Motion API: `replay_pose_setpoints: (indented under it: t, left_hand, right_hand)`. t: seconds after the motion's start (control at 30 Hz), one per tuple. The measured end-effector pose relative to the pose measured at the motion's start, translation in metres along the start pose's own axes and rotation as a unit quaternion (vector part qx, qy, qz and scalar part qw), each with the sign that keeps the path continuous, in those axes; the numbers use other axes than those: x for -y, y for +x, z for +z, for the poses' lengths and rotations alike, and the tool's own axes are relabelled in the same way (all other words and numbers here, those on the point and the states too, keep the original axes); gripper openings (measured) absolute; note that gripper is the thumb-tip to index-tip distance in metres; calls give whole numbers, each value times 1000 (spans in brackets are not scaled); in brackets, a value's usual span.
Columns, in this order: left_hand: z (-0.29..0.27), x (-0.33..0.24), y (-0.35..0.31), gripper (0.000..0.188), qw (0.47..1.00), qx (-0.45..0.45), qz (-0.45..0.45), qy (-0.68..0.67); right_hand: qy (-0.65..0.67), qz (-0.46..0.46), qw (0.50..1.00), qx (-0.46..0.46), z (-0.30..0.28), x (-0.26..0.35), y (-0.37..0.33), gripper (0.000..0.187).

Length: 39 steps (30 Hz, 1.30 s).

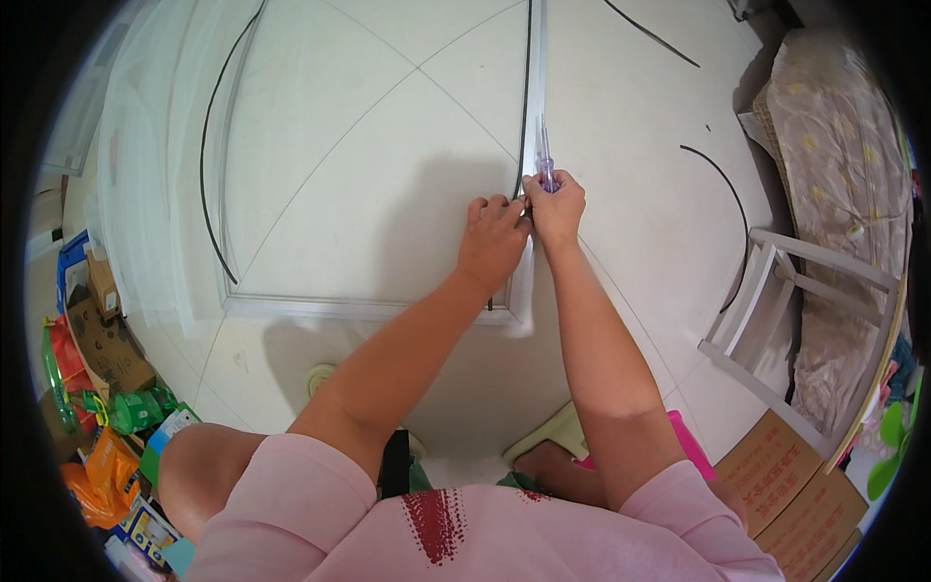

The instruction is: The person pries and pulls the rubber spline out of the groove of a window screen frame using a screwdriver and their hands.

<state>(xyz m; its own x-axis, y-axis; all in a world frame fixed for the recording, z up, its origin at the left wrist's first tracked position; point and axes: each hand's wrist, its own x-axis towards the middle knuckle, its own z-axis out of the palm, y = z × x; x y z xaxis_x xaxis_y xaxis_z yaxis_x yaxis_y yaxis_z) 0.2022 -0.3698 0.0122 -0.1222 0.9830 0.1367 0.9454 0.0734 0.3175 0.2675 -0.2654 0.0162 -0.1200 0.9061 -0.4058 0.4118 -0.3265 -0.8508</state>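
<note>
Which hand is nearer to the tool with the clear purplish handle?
Right. The right hand holds the tool; the left hand is just left of it, by the metal frame.

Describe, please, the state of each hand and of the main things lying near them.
Silver frame: flat on the floor
Left hand: fingers bent, at the frame's right bar
Right hand: closed on the clear purple tool
Left black strip: bowed, mostly outside the frame
Far-right black strip: loose, curved
</note>
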Motion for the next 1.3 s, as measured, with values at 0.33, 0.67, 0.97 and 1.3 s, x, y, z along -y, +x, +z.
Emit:
replay_pose_setpoints:
  t: [0.33,0.67,0.97,1.3]
  left_hand:
    - [-4,29,41,9,877,-79,-318,-352]
    - [-10,52,79,11,791,100,-387,-463]
    - [-9,68,84,15,700,156,-399,-571]
    - [-9,70,88,17,701,174,-406,-560]
  right_hand:
    - [-125,-23,990,-62,10,0,0,23]
    - [-114,-11,992,-61,10,-1,1,21]
    - [-100,-15,994,-50,11,-12,7,20]
    - [-110,-18,993,-49,11,-10,6,20]
